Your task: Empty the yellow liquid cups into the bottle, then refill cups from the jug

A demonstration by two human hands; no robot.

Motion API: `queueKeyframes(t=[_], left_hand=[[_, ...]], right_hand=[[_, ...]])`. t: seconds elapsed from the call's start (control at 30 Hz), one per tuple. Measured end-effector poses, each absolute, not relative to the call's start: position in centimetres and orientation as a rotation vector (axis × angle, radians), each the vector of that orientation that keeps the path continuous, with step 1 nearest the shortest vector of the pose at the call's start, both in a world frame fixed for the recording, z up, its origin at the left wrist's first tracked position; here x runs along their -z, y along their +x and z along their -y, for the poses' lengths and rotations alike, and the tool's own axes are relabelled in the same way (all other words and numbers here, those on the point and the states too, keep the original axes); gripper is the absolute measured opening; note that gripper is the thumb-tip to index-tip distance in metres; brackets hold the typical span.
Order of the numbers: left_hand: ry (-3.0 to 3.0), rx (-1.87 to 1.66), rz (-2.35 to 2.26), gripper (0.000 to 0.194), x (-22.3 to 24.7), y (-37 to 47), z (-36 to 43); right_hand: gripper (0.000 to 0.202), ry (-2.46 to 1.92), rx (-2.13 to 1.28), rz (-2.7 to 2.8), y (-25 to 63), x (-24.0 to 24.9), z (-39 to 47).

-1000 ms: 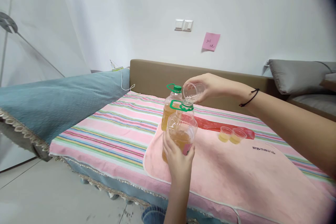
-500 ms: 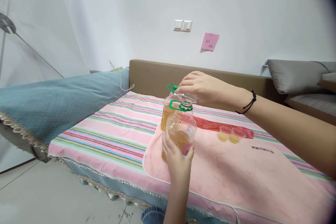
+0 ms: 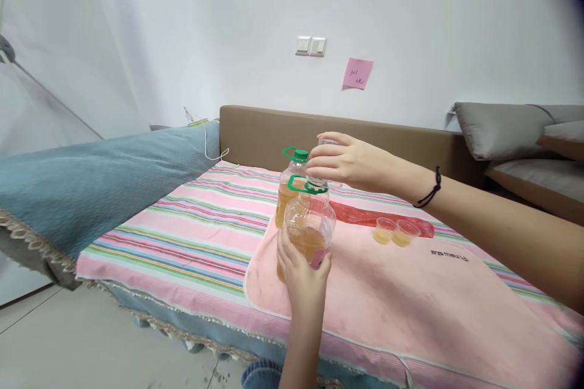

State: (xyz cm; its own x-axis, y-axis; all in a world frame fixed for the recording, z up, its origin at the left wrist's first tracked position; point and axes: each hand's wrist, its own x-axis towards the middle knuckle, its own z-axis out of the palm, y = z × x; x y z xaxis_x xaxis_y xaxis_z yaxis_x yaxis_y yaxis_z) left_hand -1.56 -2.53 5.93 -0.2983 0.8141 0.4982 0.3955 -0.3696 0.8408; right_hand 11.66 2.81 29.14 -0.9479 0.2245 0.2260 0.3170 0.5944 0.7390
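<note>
While the bed [image 3: 168, 225] carries a pink mat [image 3: 401, 304], the front bottle [image 3: 311, 214] stands upright on it, long axis vertical, mouth up, the left hand [image 3: 301, 270] curled round its lower side. Above its neck, the right hand [image 3: 349, 161] pinches a clear cup [image 3: 328, 142] behind its fingers, roughly upright in axis; which end its opening faces is unclear.

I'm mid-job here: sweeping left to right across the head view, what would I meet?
Blue cover → front bottle with the left hand on it → pink note → left cup of yellow liquid → right cup of yellow liquid → upper grey cushion.
</note>
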Motion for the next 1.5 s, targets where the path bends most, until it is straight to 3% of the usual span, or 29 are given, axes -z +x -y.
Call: queueKeyframes(t=[0.23, 0.37, 0.57, 0.7, 0.8, 0.87, 1.0, 1.07, 1.3, 1.5], left_hand=[[1.65, -1.641, -1.529, 0.098, -6.2, -1.9, 2.2], [1.646, -1.689, -1.513, 0.1, -6.3, -1.8, 1.8], [1.736, -1.749, -1.554, 0.113, -5.9, -1.7, 1.0], [2.064, -2.028, -1.532, 0.117, -6.8, -1.6, 1.2], [2.366, -2.289, -1.276, 0.114, -7.7, -0.1, 2.0], [2.452, -2.321, -1.034, 0.1, -7.9, 2.2, 3.0], [2.266, -1.761, -0.888, 0.049, -7.0, 9.2, 5.3], [2.156, -1.418, -0.852, 0.036, -6.5, 13.5, 6.1], [1.583, -0.901, -0.687, 0.066, -6.8, 27.7, 7.5], [1.397, -0.701, -0.52, 0.059, -7.1, 33.1, 6.8]], right_hand=[[0.04, -0.616, 1.22, 2.685, 14.3, -28.5, -1.7], [0.039, -0.861, 0.804, 2.538, 17.7, -26.7, 0.1], [0.055, -1.213, 0.092, 1.867, 25.7, -18.8, 4.7], [0.066, -1.224, -0.281, 1.413, 30.9, -12.3, 8.2], [0.06, -1.14, -0.487, 1.073, 33.4, -8.8, 10.7], [0.051, -1.099, -0.558, 0.911, 34.5, -7.2, 11.9], [0.044, -1.0, -0.68, 0.73, 36.1, -5.3, 13.5], [0.042, -0.972, -0.731, 0.661, 36.8, -4.9, 14.2], [0.036, -0.899, -0.721, 0.654, 38.9, -4.4, 15.2], [0.041, -1.117, -0.429, 0.599, 42.1, -4.0, 16.5]])
